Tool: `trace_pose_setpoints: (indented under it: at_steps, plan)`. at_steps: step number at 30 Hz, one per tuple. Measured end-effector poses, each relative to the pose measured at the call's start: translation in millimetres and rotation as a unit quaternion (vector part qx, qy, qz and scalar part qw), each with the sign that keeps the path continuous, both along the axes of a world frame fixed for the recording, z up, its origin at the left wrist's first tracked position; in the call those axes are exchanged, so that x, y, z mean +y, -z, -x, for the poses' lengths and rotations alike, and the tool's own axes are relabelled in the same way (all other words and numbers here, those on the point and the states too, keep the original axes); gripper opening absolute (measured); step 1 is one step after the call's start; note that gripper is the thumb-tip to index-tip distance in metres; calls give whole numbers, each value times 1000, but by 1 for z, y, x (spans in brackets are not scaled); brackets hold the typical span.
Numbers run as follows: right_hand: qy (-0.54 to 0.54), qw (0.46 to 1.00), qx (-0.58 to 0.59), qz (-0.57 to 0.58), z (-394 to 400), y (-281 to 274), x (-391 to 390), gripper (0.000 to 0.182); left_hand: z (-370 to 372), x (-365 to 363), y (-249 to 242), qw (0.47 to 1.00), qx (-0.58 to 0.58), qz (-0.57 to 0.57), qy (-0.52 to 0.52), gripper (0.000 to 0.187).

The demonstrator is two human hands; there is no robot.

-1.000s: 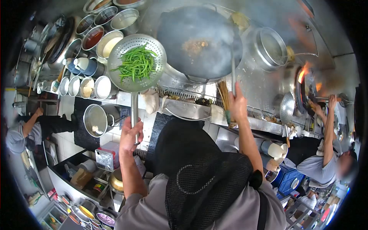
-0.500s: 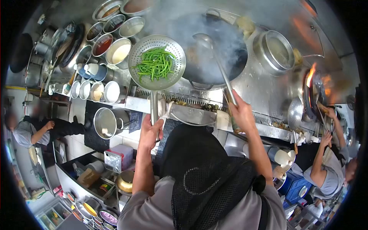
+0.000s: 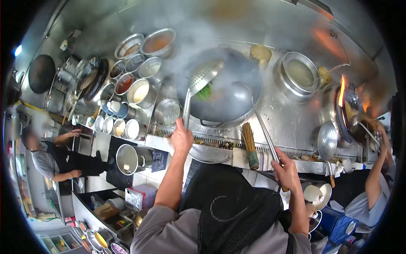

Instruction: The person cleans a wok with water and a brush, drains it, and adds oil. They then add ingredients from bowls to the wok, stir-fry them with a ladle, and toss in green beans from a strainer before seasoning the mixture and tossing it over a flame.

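Note:
My left hand [image 3: 182, 137] is closed round the handle of a perforated strainer [image 3: 206, 76]. The strainer is tipped on its side above a large steaming wok [image 3: 220, 117]. Green beans [image 3: 204, 92] show at its lower edge, over or in the wok; steam blurs them. In my right hand [image 3: 287, 171] is the long handle of a metal ladle [image 3: 263, 122], its bowl down inside the wok on the right. The rest of the wok's contents is hidden by steam.
Metal bowls of sauces and seasonings [image 3: 140, 92] crowd the left. A bamboo brush [image 3: 248, 142] stands at the stove's front edge. Right of the wok sits a metal pot [image 3: 299, 73]. A co-worker's hand [image 3: 382, 137] is near a flaming burner [image 3: 342, 91]; another person [image 3: 63, 158] stands left.
The strainer has gone from level, holding the beans, to tipped over the wok, and the beans have slid down. My right hand has moved lower and right with the ladle.

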State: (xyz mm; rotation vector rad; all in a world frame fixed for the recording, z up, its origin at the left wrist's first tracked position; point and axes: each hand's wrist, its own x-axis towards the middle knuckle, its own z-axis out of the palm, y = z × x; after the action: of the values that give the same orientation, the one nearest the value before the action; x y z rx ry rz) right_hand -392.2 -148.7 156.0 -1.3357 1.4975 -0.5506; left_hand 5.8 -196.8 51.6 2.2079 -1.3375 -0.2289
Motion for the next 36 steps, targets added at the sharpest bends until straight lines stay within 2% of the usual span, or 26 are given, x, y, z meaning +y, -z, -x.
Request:
trace_pose_setpoints:
  at_steps: [1,4,8,10,12,14,16,17,18,19,20,21,22,24,25,26,28,32,33,34,35,36]
  plan:
    - [30,995,-82,-54,2,-1,1,56,4,-4,-2,1000,-17,-4,13,50]
    - [31,985,-142,-94,9,2,-1,57,20,-14,-10,999,-27,-4,34,53]
    - [-23,964,-252,-87,-12,29,-23,61,38,-22,-13,997,-46,-19,53,54]
    - [-23,963,-258,-73,-25,38,-28,60,37,-28,-28,996,-47,-43,57,50]
    - [-20,961,-271,-59,-29,41,-31,60,21,-24,-34,999,-30,14,27,49]
    - [19,979,-201,-2,-25,44,-35,60,7,-7,-40,998,-4,58,5,47]
    - [23,981,-191,-8,-17,48,-41,59,-9,16,-42,993,50,105,1,47]
    - [30,984,-174,5,-15,49,-44,59,-24,28,-27,988,45,146,12,46]
    - [36,987,-157,18,-13,50,-47,58,-25,43,-33,983,73,167,10,44]
    - [35,990,-137,28,-11,56,-50,58,-26,58,-43,978,173,114,-40,44]
    - [21,990,-137,24,-12,60,-55,58,-28,70,-51,956,271,63,-91,43]
    - [27,993,-107,39,-14,63,-59,58,-32,78,-49,934,326,97,-108,41]
    - [33,995,-77,54,-17,67,-63,58,-36,88,-57,933,331,54,-134,42]
    - [14,996,-62,67,-23,81,-79,59,-64,104,-29,903,401,43,-146,44]
    - [23,996,-55,65,-30,85,-91,59,-71,108,-28,871,466,45,-153,43]
    - [31,996,-51,62,-41,90,-104,59,-79,112,-28,849,503,21,-161,33]
    - [13,998,-35,59,-64,99,-132,61,-113,115,17,742,651,25,-155,21]
    - [-148,986,17,73,-79,112,-160,63,-162,111,71,602,791,-24,-103,12]
    - [-197,975,41,96,-67,117,-158,64,-164,108,71,689,713,-72,-105,14]
    - [-269,926,110,241,-56,113,-153,65,-166,107,65,763,626,-121,-106,19]
    - [-336,845,174,378,-47,97,-145,65,-174,108,63,755,635,-120,-110,19]
    - [-305,871,317,219,-53,51,-123,64,-184,108,61,897,416,-143,-42,29]
